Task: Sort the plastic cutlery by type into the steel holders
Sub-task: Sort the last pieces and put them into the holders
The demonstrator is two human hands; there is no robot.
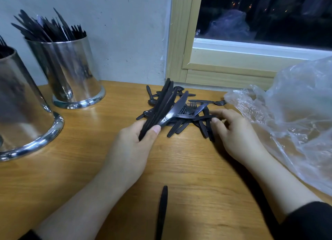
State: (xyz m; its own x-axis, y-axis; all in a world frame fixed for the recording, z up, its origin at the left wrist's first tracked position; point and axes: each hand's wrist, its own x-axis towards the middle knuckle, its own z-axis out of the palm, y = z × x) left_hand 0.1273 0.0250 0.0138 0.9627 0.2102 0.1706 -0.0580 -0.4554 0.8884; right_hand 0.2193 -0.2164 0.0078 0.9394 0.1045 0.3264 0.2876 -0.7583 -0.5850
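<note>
On table [53, 177] | left hand [133, 146] grips knives [161, 103] | right hand [231, 130] touches pile [188, 117]

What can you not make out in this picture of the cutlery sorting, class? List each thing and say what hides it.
- Near holder, head view: the left edge cuts it off, so its contents barely show.
- Far holder: its cutlery is dark and blurred; type unclear.
- Pile: pieces overlap, so no count.
- Right hand: fingertips hide what it touches.
- Stray piece: the bottom edge cuts it off.
</note>
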